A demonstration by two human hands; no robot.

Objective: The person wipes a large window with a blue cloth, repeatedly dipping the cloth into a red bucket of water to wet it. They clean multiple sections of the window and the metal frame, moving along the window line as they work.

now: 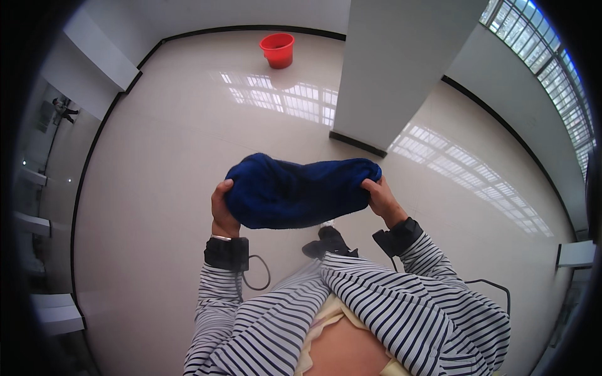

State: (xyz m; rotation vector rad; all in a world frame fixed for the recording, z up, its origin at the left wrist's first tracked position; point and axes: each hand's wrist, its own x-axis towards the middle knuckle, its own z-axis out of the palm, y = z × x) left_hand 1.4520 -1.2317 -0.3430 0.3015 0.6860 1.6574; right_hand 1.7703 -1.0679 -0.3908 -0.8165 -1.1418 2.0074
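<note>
A dark blue cloth [301, 192], apparently folded, is stretched between my hands above the floor. My left hand [223, 209] grips its left end, with the thumb on top. At the other end, my right hand [383, 199] pinches the cloth near its upper right corner. The fingers of both hands are partly hidden behind the fabric. Each wrist wears a black strap with a small box, and cables run from them. Below the cloth my black shoes [329, 244] show on the floor.
Glossy pale floor tiles [155, 188] reflect the barred window [541, 61] at the right. A red plastic bucket [278, 51] stands near the far wall, its contents unclear. A square pillar [385, 70] rises ahead to the right. Far left, a person [63, 110] is visible.
</note>
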